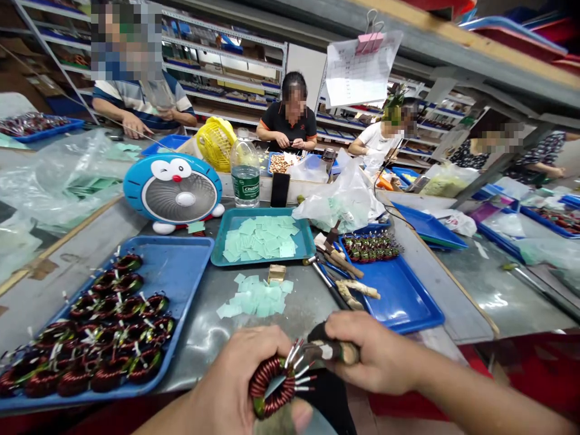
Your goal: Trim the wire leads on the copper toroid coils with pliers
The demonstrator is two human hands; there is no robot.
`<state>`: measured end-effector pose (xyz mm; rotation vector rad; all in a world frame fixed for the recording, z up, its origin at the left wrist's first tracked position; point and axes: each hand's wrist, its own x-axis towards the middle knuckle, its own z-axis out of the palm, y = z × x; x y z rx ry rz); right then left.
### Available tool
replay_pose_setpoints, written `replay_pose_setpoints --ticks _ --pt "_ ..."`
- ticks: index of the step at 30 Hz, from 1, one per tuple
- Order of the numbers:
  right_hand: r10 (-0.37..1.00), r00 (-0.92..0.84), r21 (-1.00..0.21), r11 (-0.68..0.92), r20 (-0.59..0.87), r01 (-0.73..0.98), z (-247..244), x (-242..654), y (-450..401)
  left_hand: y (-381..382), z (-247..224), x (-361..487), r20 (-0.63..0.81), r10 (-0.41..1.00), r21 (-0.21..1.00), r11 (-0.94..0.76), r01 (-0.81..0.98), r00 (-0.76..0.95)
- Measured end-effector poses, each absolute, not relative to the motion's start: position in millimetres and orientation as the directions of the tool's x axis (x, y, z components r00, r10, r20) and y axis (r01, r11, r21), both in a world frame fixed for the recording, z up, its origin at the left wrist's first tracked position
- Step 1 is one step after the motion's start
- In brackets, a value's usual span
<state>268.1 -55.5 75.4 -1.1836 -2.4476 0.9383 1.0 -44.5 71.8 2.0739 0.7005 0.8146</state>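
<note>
My left hand (235,374) grips a toroidal coil (273,386) wound with dark red wire, low in the middle of the view. Several white-tipped leads stick out of the coil to the right, and a pale green piece shows in its centre hole. Closed around the handle of a tool (348,353), my right hand (369,353) is just right of the coil. The tool's metal end lies close to the leads; whether it touches them I cannot tell. Similar coils (106,332) fill much of a blue tray (190,257) at the left.
A teal tray (217,249) of green paper squares, a loose paper pile (258,296), a cartoon fan (174,190) and a bottle (245,175) stand ahead. Right are hand tools (338,260) and a blue tray (403,296) with small coils. Several people sit beyond.
</note>
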Motion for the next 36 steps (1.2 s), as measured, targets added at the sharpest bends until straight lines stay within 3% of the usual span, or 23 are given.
replay_pose_setpoints --ticks 2,7,12,15,19,23,27,32,36 --pt "0.817 -0.574 -0.682 0.387 -0.058 0.621 65.2 264.6 -64.6 -40.0 70.0 -1.2 0.248 0.711 0.838 -0.498 0.223 0.658" --pt "0.910 -0.409 -0.601 0.290 -0.068 0.745 66.7 272.0 -71.6 -23.7 66.7 -6.8 0.133 0.728 0.876 -0.403 0.264 0.672" --pt "0.897 -0.436 -0.574 0.322 -0.068 0.753 77.4 273.6 -62.9 -16.7 61.3 -8.2 0.033 0.709 0.919 -0.298 0.256 0.705" --pt "0.905 -0.422 -0.549 0.330 -0.047 0.768 79.4 272.6 -63.8 -13.8 59.2 -7.0 0.116 0.703 0.835 -0.452 0.314 0.701" --pt "0.911 -0.412 -0.506 0.340 -0.033 0.793 83.7 275.2 -68.7 -8.3 57.5 -6.9 0.273 0.642 0.618 -0.688 0.381 0.716" --pt "0.878 -0.474 -0.434 0.403 -0.065 0.806 95.7 278.7 -64.7 -3.3 62.7 -8.5 0.284 0.557 0.527 -0.771 0.359 0.780" --pt "0.816 -0.575 -0.396 0.511 -0.054 0.763 109.9 276.9 -52.9 -1.0 74.4 -7.9 0.263 0.485 0.596 -0.761 0.254 0.834" --pt "0.743 -0.661 -0.452 0.557 -0.105 0.697 123.8 278.2 -38.1 0.0 82.7 -9.9 0.217 0.485 0.670 -0.705 0.232 0.847" --pt "0.804 -0.590 -0.394 0.521 -0.070 0.757 127.3 284.2 -43.7 -0.5 79.2 -15.3 0.169 0.543 0.724 -0.635 0.270 0.823"
